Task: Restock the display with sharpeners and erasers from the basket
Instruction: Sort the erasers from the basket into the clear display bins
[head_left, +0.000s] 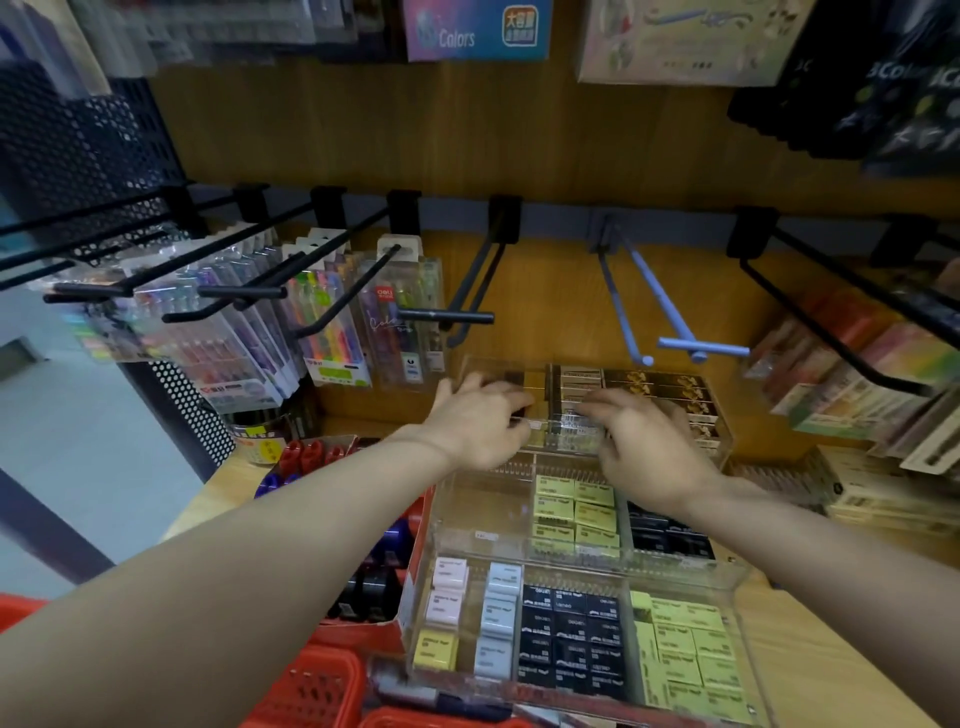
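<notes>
Head view: both hands, left (475, 421) and right (641, 441), fingers curled, at the clear acrylic tiered display's (737, 577) top tier; grip unclear. Seat boxed erasers (574, 506) squarely in rows.

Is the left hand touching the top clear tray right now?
Touching. In the head view the left hand lies on the front edge of the top clear tray, fingers curled over its rim with no gap showing.
</notes>
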